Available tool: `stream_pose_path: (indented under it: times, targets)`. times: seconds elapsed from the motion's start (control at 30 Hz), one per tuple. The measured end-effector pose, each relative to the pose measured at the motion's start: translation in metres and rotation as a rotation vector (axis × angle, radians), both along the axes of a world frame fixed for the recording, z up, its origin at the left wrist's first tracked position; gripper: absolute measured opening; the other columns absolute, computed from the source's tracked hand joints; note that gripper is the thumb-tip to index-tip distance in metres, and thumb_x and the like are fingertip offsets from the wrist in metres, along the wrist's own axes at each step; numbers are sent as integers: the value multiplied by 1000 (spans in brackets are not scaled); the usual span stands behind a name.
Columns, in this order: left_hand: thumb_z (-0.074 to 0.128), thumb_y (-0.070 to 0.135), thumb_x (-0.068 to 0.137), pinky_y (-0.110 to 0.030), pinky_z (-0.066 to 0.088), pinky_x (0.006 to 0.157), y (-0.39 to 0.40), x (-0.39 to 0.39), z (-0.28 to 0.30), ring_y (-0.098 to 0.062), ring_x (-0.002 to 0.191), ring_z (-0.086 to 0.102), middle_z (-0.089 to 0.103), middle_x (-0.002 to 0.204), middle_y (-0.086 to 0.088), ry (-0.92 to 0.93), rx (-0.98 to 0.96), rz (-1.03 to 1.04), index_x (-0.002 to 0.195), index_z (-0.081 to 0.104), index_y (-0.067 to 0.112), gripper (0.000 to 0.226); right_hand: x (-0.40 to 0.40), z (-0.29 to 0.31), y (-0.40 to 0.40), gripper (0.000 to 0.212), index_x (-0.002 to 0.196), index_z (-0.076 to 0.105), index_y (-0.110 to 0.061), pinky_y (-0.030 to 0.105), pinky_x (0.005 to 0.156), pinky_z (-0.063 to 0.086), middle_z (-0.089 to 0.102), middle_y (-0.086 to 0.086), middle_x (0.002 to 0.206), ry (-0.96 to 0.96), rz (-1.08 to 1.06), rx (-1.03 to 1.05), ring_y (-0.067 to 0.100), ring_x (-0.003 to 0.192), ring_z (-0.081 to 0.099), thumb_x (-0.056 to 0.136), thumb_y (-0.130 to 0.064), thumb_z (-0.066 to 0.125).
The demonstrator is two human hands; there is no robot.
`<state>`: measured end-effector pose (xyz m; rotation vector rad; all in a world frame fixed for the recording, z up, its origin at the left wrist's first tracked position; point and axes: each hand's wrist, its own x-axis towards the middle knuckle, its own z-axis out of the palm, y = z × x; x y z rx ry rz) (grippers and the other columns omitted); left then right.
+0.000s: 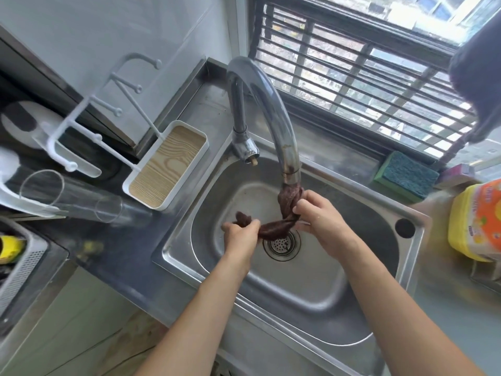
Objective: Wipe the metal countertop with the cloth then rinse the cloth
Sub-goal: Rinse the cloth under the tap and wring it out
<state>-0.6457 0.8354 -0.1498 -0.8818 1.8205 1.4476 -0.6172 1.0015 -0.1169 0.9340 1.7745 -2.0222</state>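
Basically both grips were closed tight on the cloth (273, 230): left hand (240, 236) fisted round its lower-left end, right hand (320, 217) pinching the upper part at frame centre. Cloth was dark brown, twisted into a rope between them, hanging over the sink (325, 289) just above the drain strainer (282, 244). Its top end sat right at the faucet (271, 104) spout mouth, touching it as far as I could tell. Couldn't see any water stream, so couldn't tell if the tap was running.

Risks, my read:
- Top end bunched at the spout: if the tap ran hard, water could deflect off the wad and spray onto the table and toward the wooden-base tray (166, 169) left of the sink.
- Wet twisted cloth was slippery; a weak pinch on the right side could let that end spring loose and flick dirty water out.
- Dropped end would land on the strainer and pick up grime, or block drainage.
- Elbows near the clear glass (70, 195) lying at left edge and the yellow detergent tub (474, 221) at right; a wide wringing swing could knock either.
- Wringing before a full rinse would leave dirt in the cloth.
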Motion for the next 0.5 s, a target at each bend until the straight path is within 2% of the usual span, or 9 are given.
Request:
stream_pose_path:
  times: [0.07,0.1,0.13,0.17,0.2,0.23,0.3,0.37,0.5]
  targets:
    - [69,30,79,-38,37,111,0,1,7,-29,131,41,33,144,-15,123,-215,-235,146,27,11,81,0,4,-1,13,103,60,-12,31,79,57,68,7,94,51,19,-129,18,84,66,95,-3,57]
    - [66,30,80,-39,36,113,0,0,8,-27,136,39,36,146,-12,234,-192,-307,147,33,16,75,-1,6,-2,13,107,61,-12,28,77,56,69,7,96,67,26,-164,18,85,66,96,-4,61]
    - [60,28,81,-38,41,109,1,-4,11,-22,130,47,49,138,-8,320,-61,-320,139,48,19,60,-1,8,-3,15,111,61,-10,25,74,55,71,7,97,82,26,-179,16,84,67,96,-6,65]
    - [54,24,83,-35,48,98,3,-6,17,-18,115,58,63,121,-4,337,90,-300,124,62,16,43,-3,9,-4,18,112,62,-8,22,72,54,73,7,98,94,25,-170,14,83,67,95,-7,68]
    - [51,21,85,-32,51,86,7,-6,23,-16,99,63,69,104,-3,317,217,-284,111,68,10,33,-4,10,-4,19,112,63,-6,22,71,54,74,7,97,102,24,-134,12,82,68,94,-7,70]
    - [52,22,86,-31,51,81,9,-6,24,-16,91,65,71,95,-3,298,298,-268,105,71,5,31,-6,11,-5,19,110,66,-5,23,72,54,76,7,95,108,24,-77,11,81,69,92,-7,72]
    - [63,24,90,-32,56,84,12,-5,24,-19,93,72,76,98,-5,341,316,-293,106,73,7,25,-9,13,-6,15,103,71,-11,30,79,55,77,9,94,120,35,56,12,81,69,89,-8,76]
    - [68,22,93,-33,59,86,12,-3,20,-18,92,74,78,95,-6,423,221,-295,101,75,10,16,-10,13,-7,14,95,75,-20,38,85,57,79,6,91,111,41,182,16,81,71,84,-11,77]
    - [60,17,98,-30,57,80,7,-6,13,-11,80,69,75,84,-3,371,171,-84,85,72,16,18,-12,17,-4,26,86,76,-32,49,94,59,79,-3,82,24,-26,349,18,82,73,63,-28,66]
